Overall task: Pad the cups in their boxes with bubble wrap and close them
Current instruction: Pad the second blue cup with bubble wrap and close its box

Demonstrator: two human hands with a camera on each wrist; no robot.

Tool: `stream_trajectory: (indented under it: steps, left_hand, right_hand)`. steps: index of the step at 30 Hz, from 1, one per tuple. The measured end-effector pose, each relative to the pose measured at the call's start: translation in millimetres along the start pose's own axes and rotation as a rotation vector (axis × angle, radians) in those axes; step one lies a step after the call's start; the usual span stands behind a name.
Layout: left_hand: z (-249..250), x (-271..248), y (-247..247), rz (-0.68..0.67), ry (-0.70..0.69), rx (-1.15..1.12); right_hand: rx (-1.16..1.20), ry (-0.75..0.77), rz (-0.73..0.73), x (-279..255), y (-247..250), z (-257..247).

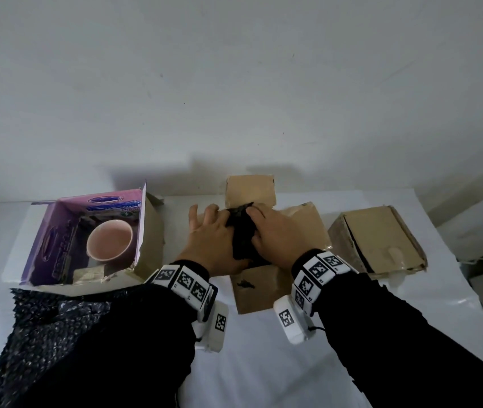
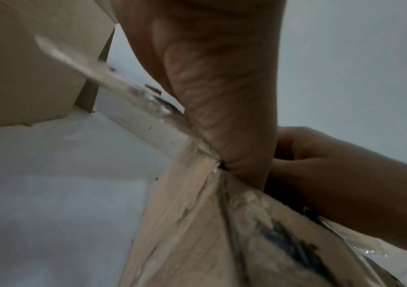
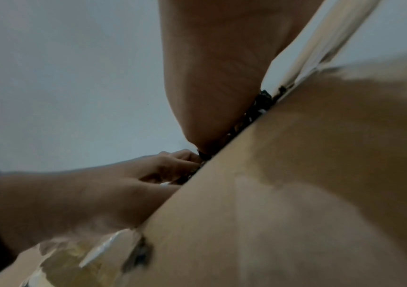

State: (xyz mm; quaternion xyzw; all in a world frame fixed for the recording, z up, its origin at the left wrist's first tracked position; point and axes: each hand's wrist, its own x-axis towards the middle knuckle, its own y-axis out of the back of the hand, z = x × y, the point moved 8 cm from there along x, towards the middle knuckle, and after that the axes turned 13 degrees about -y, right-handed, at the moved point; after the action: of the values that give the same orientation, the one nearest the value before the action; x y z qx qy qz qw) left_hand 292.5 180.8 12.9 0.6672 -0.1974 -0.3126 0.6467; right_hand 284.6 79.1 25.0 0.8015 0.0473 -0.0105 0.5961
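In the head view a brown cardboard box (image 1: 260,287) stands in the middle of the table with its flaps spread open. A wad of black bubble wrap (image 1: 241,234) sits in its mouth. My left hand (image 1: 216,234) holds the wad between thumb and forefinger, its other fingers spread over the left flap. My right hand (image 1: 272,231) curls over the wad from the right. The right wrist view shows the black wrap (image 3: 256,110) squeezed between my palm and the box wall (image 3: 296,194). The cup in this box is hidden. A pink cup (image 1: 110,240) stands in an open purple-lined box (image 1: 57,231) at the left.
A closed brown box (image 1: 378,234) lies at the right. A large sheet of black bubble wrap (image 1: 43,328) is spread at the near left, partly under my left sleeve. The white table (image 1: 263,363) ends at a pale wall behind the boxes.
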Motion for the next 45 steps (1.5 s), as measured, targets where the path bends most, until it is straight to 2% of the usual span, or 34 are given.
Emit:
stream_trajectory:
  steps: [8, 12, 18, 22, 24, 27, 28, 30, 33, 37, 40, 43, 45]
  left_hand:
    - [0, -3, -2, -0.004, 0.019, -0.007]
    - [-1, -1, 2, 0.004, 0.025, -0.022]
    - [1, 8, 2, -0.094, 0.014, 0.039]
    - [-1, 6, 0, -0.085, 0.026, 0.024]
    - [-1, 4, -2, -0.092, 0.026, 0.033]
    - [-1, 3, -2, -0.063, 0.032, 0.044]
    - [-1, 2, -2, -0.054, 0.037, 0.039]
    - [-1, 1, -1, -0.039, 0.043, 0.030]
    - [1, 0, 1, -0.019, 0.034, 0.024]
    - [1, -2, 2, 0.020, 0.042, 0.023]
    - [1, -5, 5, 0.046, 0.066, 0.037]
    - [-1, -11, 9, 0.095, 0.107, 0.030]
    - [-2, -16, 9, 0.160, 0.129, 0.017]
  right_hand:
    - [-0.060, -0.081, 0.035, 4, -14, 7]
    - [-0.234, -0.078, 0.077, 6, -16, 3]
    - [-0.300, -0.128, -0.103, 25, -10, 6]
    - [-0.301, -0.157, -0.227, 21, -16, 14]
    - [-0.254, -0.153, -0.174, 17, -1, 18]
    - [-0.206, -0.033, 0.067, 7, 30, 11]
    - [-0.177, 0.043, 0.085, 4, 29, 4]
    - [-0.128, 0.166, 0.026, 0, 18, -11]
    - [-0.182, 0.131, -0.057, 5, -8, -5]
    - [-0.277, 0.045, -0.009, 12, -12, -7]
    - [-0.344, -0.036, -0.032, 19, -15, -12]
    - [-0.388, -0.036, -0.060, 23, -21, -15]
    - [-0.346, -0.030, -0.141, 28, -18, -14]
